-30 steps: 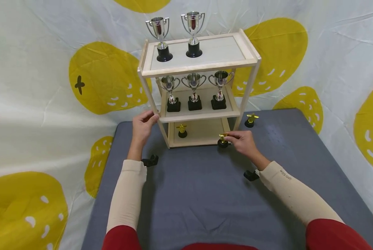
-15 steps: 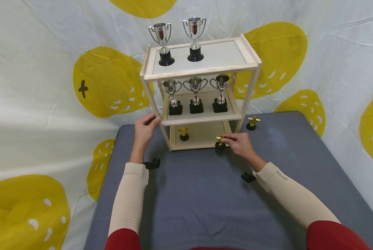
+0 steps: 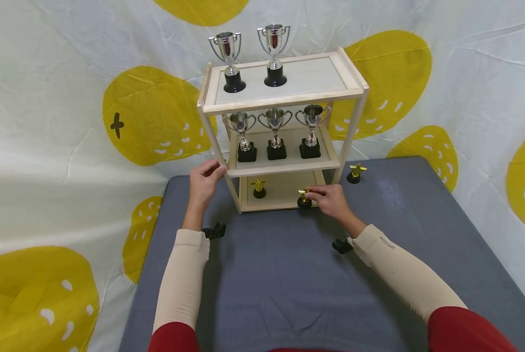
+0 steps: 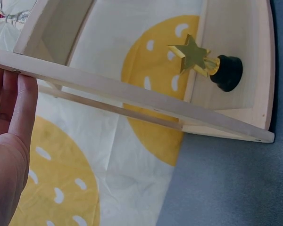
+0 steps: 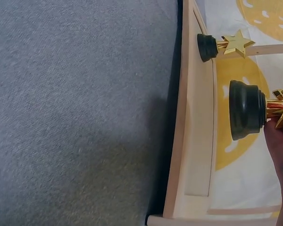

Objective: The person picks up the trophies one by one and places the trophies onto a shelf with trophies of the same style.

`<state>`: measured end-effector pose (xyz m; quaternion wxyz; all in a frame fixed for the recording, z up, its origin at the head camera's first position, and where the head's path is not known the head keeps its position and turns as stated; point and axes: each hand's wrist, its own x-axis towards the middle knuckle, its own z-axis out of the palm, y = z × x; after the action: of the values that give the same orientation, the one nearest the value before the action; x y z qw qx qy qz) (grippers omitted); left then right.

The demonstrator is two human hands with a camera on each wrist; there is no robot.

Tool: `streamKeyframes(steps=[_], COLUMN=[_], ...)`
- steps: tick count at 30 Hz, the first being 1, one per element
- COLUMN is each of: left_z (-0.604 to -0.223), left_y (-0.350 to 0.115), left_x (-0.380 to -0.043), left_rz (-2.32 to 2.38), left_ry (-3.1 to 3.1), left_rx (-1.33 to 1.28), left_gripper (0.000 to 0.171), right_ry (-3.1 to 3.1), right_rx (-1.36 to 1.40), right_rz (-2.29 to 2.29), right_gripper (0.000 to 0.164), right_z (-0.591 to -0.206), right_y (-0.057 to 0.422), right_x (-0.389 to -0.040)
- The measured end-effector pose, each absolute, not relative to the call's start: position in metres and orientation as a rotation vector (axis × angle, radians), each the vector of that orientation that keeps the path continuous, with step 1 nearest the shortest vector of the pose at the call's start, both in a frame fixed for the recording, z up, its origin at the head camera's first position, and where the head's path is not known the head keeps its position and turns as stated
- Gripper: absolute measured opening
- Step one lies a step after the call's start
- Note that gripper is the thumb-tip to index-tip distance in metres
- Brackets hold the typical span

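Note:
My right hand (image 3: 330,199) pinches a small gold star trophy (image 3: 304,199) by its star, at the front right of the wooden shelf's (image 3: 284,168) bottom tier. In the right wrist view, the held trophy's black base (image 5: 245,109) hangs apart from the bottom board. My left hand (image 3: 203,185) grips the shelf's left front post beside the middle tier; the left wrist view shows its fingers (image 4: 23,101) against the wood. A second star trophy (image 3: 258,188) stands upright on the bottom tier's left side. Another star trophy (image 3: 355,173) stands on the table right of the shelf.
Several silver cup trophies share the shelf: two on top, including one cup (image 3: 274,56), and three on the middle tier, including another cup (image 3: 275,134). Grey cloth covers the table (image 3: 271,274). A lemon-patterned curtain (image 3: 73,122) hangs close behind.
My right hand has carried the star trophy a little leftward along the bottom tier's front. The left hand stays at the post. The head view has tilted slightly.

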<state>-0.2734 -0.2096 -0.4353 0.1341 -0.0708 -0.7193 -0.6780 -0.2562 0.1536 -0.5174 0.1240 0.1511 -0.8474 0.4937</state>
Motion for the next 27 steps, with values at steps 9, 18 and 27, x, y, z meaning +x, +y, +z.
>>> streamKeyframes(steps=[9,18,27], left_z=[-0.435,-0.433,-0.433], left_y=[-0.210,-0.209,-0.210], left_x=[-0.273,-0.273,-0.273], left_rz=[-1.946,-1.980,-1.969], left_ry=[-2.093,-2.094,-2.100], left_rx=[-0.208,-0.178,-0.189], left_gripper=[0.029,0.031,0.031], right_ry=[-2.487,-2.506,-2.487], right_rx=[0.497,0.492,0.520], right_rz=[1.378,1.374,1.364], right_gripper=[0.014,0.014,0.011], right_z=[-0.518,-0.516,-0.514], right_y=[0.146,0.137,0.130], right_x=[-0.263,-0.267,-0.272])
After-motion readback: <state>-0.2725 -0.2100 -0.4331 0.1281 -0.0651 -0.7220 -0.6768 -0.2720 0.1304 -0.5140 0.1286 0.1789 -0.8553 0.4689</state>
